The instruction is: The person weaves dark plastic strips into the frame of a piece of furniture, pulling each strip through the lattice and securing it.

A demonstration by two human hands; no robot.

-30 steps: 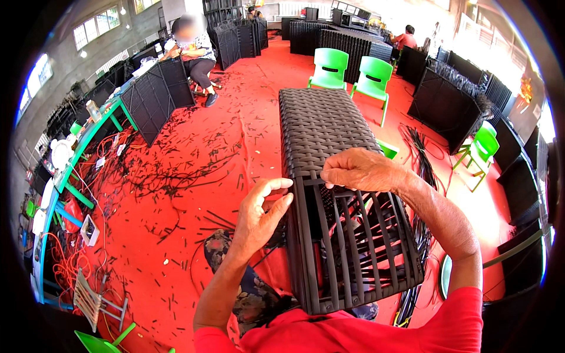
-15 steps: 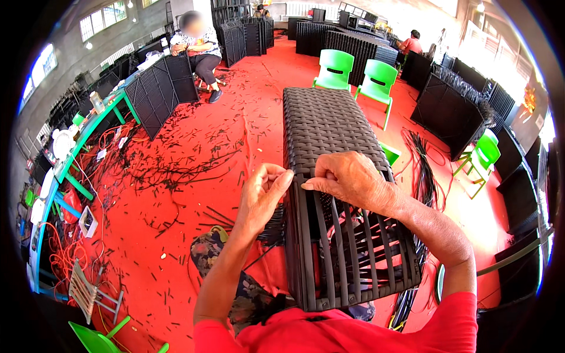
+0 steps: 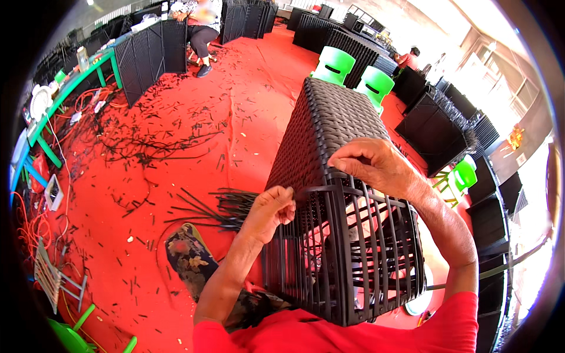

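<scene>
"What is nearest?"

"A tall, box-shaped dark brown frame of plastic strips (image 3: 338, 123), right in front of the person in the red shirt (image 3: 282, 332). Its far part is closely woven; the near end is open bars."

"And the 2 hands?"

"The left hand (image 3: 268, 217) is just left of the frame, thumb and fingertips pressed together, pinching a thin, flat dark strip (image 3: 315, 189) that runs right to the frame's corner. The right hand (image 3: 382, 167) is over the top, fingers curled, thumb toward the edge of the weave; I cannot tell whether it pinches anything."

"What's around them?"

"Near left, a slatted wooden folding stool (image 3: 47, 273) on the red floor covering (image 3: 176, 188). A little farther, a bundle of loose black strips (image 3: 232, 206) lies just left of the frame."

"Farther off?"

"Right, a small bright green plastic chair (image 3: 465, 172); left, a long green-edged table (image 3: 76, 85). Beyond the frame stand 2 more green chairs (image 3: 333, 65). Far left, a seated person in dark trousers (image 3: 203, 35); far right, another person in red (image 3: 408, 60)."
</scene>
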